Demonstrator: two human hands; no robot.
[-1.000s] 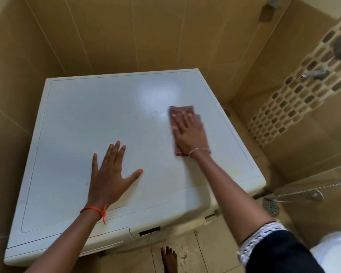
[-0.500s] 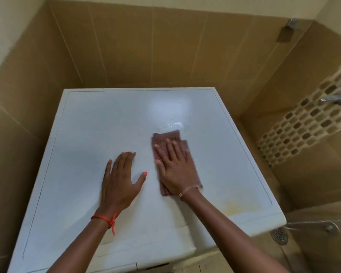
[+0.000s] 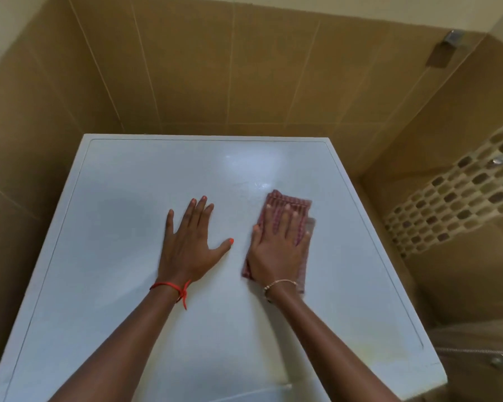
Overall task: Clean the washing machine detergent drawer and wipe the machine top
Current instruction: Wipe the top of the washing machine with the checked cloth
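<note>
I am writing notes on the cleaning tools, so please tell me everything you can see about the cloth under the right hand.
The cloth is a folded rag, reddish-brown with fine pale stripes, apparently woven fabric. It lies flat on the white machine top, right of its middle. The right hand presses on it with straight fingers and covers most of it; only its far edge and sides show. The left hand rests flat beside it, not touching it.
</note>
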